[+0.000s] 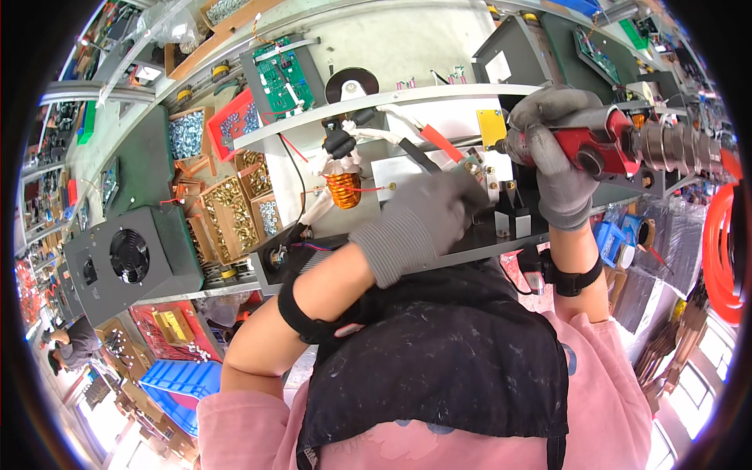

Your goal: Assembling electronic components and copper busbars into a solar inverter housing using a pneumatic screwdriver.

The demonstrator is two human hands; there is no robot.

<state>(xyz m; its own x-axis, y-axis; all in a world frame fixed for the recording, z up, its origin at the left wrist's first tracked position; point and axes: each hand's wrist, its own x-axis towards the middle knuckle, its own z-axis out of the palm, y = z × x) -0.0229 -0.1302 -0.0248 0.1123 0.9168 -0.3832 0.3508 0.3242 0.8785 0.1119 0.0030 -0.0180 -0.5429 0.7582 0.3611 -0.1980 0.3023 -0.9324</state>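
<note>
My right hand (560, 157), in a grey glove, is closed round a red air driver (599, 141) held sideways, its dark tip pointing left beside a yellow plate (492, 129). Gloved in grey too, my left hand (419, 223) reaches into a long dark metal chassis (462, 254). Its fingers are bent down by the metal terminals (492, 184) and slightly blurred; what they pinch is hidden. Left of it, a copper-wound coil (343, 189) has a red lead ending in a ring terminal. A cable with red sleeving (442, 143) runs towards the terminals.
A pale metal rail (376, 106) crosses behind the hands. Further back are a green circuit board (282, 78) and a black disc (351, 84). Cardboard boxes of brass fasteners (227, 215) and a grey fan panel (129, 254) are on the left. Orange hose (721, 254) hangs at right.
</note>
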